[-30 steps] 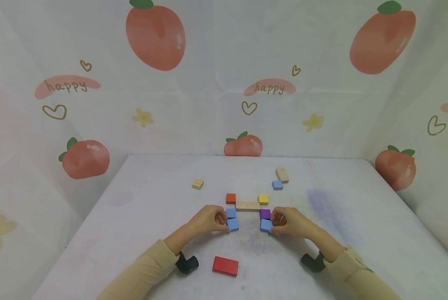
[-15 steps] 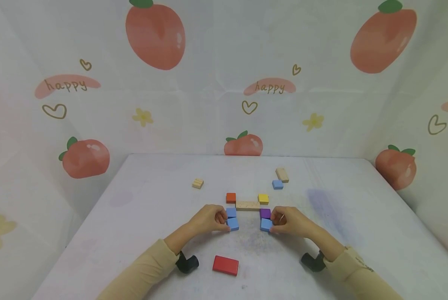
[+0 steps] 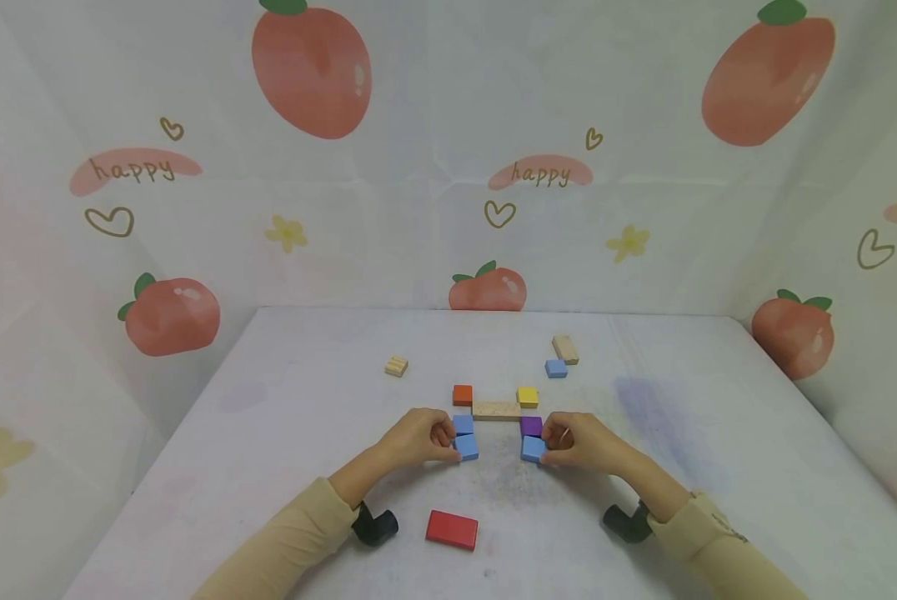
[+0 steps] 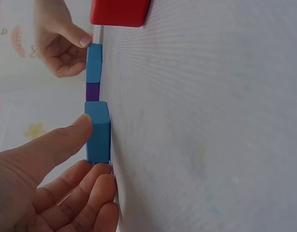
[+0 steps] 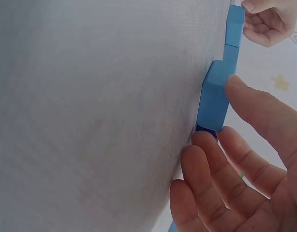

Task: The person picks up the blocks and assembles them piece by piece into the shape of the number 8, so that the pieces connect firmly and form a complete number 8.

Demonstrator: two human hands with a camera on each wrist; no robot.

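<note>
On the white table, my left hand [image 3: 417, 437] pinches the left near blue block [image 3: 467, 447], thumb on its near edge and curled fingers along its outer side. Right behind it lies another blue block [image 3: 463, 424]. My right hand [image 3: 582, 440] does the same with the right near blue block [image 3: 533, 449], its thumb [image 5: 243, 87] pressing the block's edge. A purple block [image 3: 531, 427] sits just behind that one. Between the two rows, farther back, lies a long wooden block [image 3: 497, 411]. An orange-red block [image 3: 462, 395] and a yellow block [image 3: 527, 397] flank its far side.
A red rectangular block [image 3: 452, 530] lies nearer, between the forearms. Farther back are a small ridged wooden block [image 3: 396, 366], a blue block [image 3: 556, 368] and a plain wooden block [image 3: 565, 349]. A printed cloth backdrop [image 3: 388, 233] rises behind the table.
</note>
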